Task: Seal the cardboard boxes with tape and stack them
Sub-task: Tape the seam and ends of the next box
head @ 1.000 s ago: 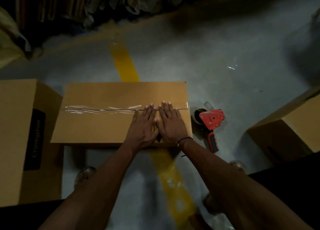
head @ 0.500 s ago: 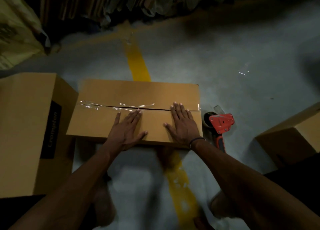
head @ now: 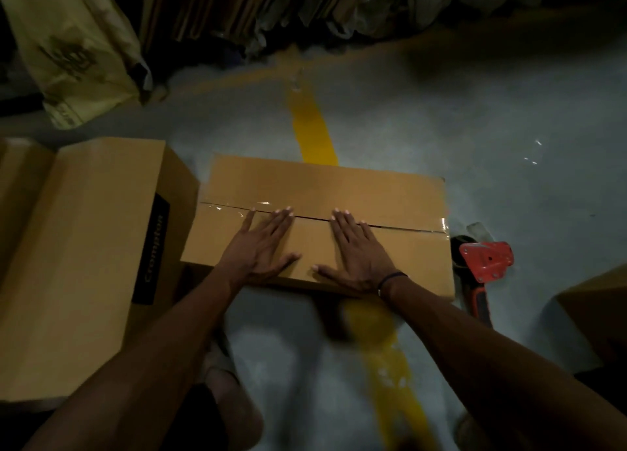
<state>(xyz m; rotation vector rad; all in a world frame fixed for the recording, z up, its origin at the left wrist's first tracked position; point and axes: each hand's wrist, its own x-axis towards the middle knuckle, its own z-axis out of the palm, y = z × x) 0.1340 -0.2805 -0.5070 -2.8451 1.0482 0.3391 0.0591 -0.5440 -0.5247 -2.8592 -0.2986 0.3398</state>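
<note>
— Where is the box you're sealing?

— On the floor right in front of me, the cardboard box (head: 325,196) lying across the yellow line (head: 314,128). My left hand (head: 261,247) and right hand (head: 358,250) both lie flat on the near flap, fingers straight and slightly spread, thumbs out, fingertips at the seam. I'm gripping nothing.

— Is the tape (head: 224,208) down?

— I see its shine at both ends of the seam; in the middle a dark gap shows between the flaps, and I can't tell whether tape covers it.

— So what might go wrong?

— If I press unevenly, the near flap could sink and the tape wrinkle or lift. The tape dispenser (head: 483,260) sits just beside the box's right end, so sliding the box could knock it. The taller box (head: 84,247) stands close on my left.
</note>
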